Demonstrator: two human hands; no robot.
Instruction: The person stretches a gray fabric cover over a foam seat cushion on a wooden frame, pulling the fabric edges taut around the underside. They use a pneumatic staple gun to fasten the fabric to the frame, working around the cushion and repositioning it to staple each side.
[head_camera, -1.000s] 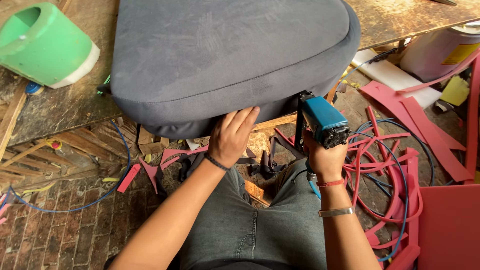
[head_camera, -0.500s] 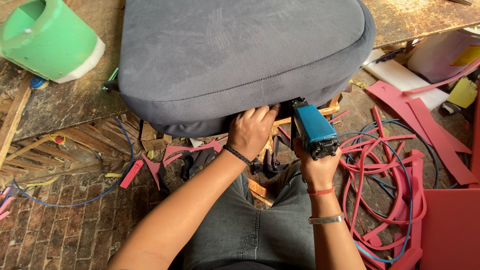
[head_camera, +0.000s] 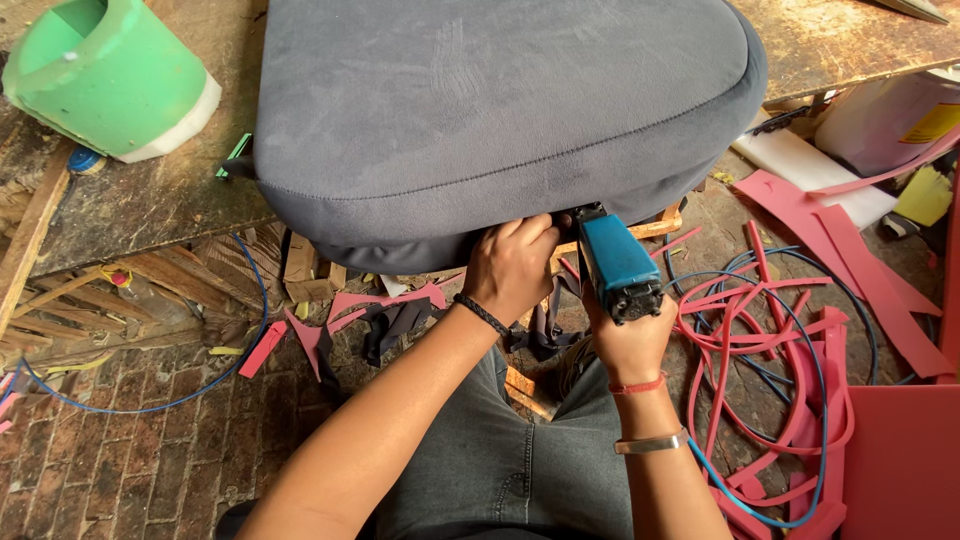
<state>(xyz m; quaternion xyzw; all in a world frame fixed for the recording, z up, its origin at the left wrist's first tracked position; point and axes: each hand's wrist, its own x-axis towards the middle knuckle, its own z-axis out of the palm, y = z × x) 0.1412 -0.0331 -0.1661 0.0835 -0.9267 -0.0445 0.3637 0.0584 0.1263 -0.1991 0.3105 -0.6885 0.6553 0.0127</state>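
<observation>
- Green foam block (head_camera: 105, 75), rounded with a white underside and a hollow in its top, sits at the far left on the worn wooden workbench (head_camera: 150, 200).
- Blue cable (head_camera: 215, 375) loops over the brick floor (head_camera: 130, 460) at the near left, beside scraps of red material and bits of wood under the bench.
- Grey fabric seat cushion (head_camera: 480, 120) fills the middle of the view, resting on the workbench with its near edge hanging over the bench edge toward the person.
- Left hand (head_camera: 515, 265), with a dark band at the wrist, is pressed up against the lower near edge of the cushion; its fingers are curled under that edge, gripping the grey fabric there.
- Blue staple gun (head_camera: 618, 262) sits just right of the left hand, its dark nose tucked up against the underside of the cushion edge, close by the left fingertips.
- Right hand (head_camera: 632, 340) is clenched around the grip of the staple gun from below; a red thread and a metal bangle circle that wrist.
- Grey trousers cover the person's lap at the near middle.
- Red strips and tubing (head_camera: 760, 330) tangle with more blue cable on the floor at the right.
- Red sheet (head_camera: 900, 460) lies at the near right corner.
- White container (head_camera: 880, 120) with a yellow label stands at the far right.
</observation>
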